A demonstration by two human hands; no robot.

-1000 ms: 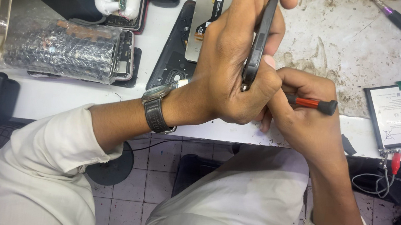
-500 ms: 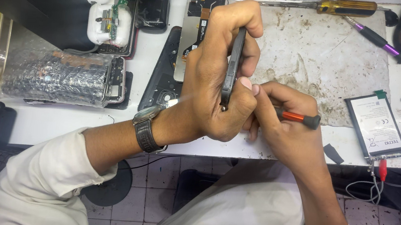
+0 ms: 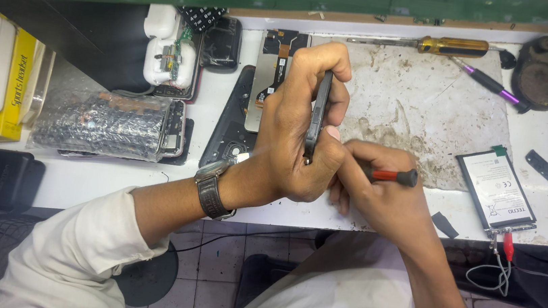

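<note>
Here the left hand has its fingers curled shut around a dark phone, held on edge above the near side of the table, thumb on one face and fingertips over the top end. The right hand, at four o'clock from it, is closed on a small red-handled screwdriver whose tip points toward the phone's lower end; the tip itself is hidden behind the left palm.

The phone looks thin, stiff and light, with smooth sides that could slip, and probably fragile across its flat faces, so gripping it by the long edges seems the safest hold.

At twelve o'clock lies a stained work mat; at three o'clock a flat battery; at one o'clock a yellow-handled screwdriver.
</note>
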